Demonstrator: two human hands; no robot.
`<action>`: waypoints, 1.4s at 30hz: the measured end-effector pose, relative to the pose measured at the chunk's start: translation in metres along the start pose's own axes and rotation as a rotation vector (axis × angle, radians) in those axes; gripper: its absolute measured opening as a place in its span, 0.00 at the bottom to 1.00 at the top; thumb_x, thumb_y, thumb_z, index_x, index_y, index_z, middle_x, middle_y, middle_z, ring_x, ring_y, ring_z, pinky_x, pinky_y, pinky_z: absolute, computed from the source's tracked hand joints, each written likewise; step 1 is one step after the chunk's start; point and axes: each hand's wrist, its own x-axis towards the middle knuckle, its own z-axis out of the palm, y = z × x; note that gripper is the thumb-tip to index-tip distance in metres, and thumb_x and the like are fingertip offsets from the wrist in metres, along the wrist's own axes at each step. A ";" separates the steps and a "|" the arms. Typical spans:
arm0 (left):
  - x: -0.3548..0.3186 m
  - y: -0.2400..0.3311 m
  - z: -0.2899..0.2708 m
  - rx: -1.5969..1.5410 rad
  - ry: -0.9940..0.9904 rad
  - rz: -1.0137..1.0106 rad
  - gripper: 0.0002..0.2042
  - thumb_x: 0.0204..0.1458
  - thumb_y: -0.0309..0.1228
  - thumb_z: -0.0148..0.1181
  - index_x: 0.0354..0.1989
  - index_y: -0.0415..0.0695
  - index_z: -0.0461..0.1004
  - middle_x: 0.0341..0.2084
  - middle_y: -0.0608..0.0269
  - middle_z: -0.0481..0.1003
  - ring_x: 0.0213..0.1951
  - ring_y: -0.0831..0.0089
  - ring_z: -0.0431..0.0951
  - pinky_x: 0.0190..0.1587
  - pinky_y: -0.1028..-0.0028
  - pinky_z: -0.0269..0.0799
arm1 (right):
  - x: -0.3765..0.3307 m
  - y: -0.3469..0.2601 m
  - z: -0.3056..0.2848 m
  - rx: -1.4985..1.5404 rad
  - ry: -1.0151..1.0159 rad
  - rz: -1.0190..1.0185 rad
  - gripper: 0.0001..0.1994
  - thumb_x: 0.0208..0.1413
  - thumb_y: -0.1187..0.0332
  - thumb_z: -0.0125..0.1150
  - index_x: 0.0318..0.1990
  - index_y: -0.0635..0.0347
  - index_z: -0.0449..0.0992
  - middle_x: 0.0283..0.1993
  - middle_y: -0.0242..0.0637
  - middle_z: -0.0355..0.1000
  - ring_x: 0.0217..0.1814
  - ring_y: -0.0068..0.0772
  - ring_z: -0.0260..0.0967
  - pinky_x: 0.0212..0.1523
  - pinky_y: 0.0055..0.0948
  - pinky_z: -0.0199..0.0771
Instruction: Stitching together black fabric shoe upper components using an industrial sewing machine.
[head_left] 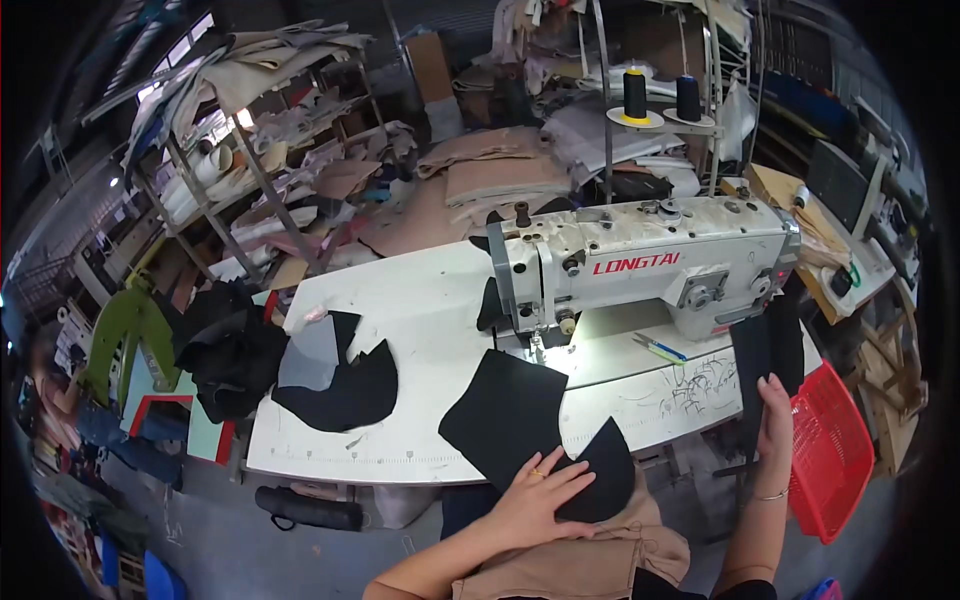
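My left hand (540,500), a ring on one finger, lies flat with fingers apart on a black fabric piece (603,470) with a pointed corner, at the table's front edge. A larger black fabric panel (505,410) adjoins it and reaches toward the needle area of the white sewing machine (640,250). At the right, my right hand (775,415) grips a dark fabric piece (752,365) by its lower edge, above the red basket. Its fingertips are partly hidden. More dark fabric (786,340) hangs just behind it.
Left on the white table (430,300) lie a curved black cut piece (350,395) and a heap of black fabric (225,345). A blue pen-like tool (662,349) rests by the machine. The red plastic basket (830,450) stands right. Thread cones (635,95) sit behind.
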 end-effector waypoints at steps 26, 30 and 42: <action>0.094 -0.169 -0.047 0.124 0.073 -0.320 0.12 0.47 0.41 0.63 0.38 0.52 0.79 0.33 0.65 0.77 0.44 0.63 0.73 0.50 0.60 0.59 | 0.054 0.109 0.158 -0.580 -0.501 0.387 0.17 0.56 0.73 0.57 0.54 0.58 0.73 0.37 0.34 0.73 0.39 0.23 0.70 0.41 0.25 0.73; 0.099 -0.166 -0.041 0.174 0.140 -0.316 0.11 0.46 0.40 0.64 0.36 0.52 0.78 0.30 0.67 0.77 0.42 0.65 0.74 0.49 0.61 0.58 | 0.060 0.125 0.153 -0.501 -0.465 0.406 0.15 0.57 0.72 0.55 0.51 0.56 0.76 0.36 0.31 0.73 0.35 0.19 0.68 0.32 0.22 0.71; 0.108 -0.166 -0.043 0.135 0.219 -0.435 0.07 0.44 0.36 0.65 0.30 0.51 0.77 0.28 0.70 0.77 0.38 0.67 0.75 0.47 0.60 0.62 | 0.041 0.111 0.179 -0.612 -0.354 0.550 0.15 0.58 0.70 0.56 0.53 0.58 0.75 0.24 0.23 0.64 0.19 0.14 0.55 0.19 0.16 0.59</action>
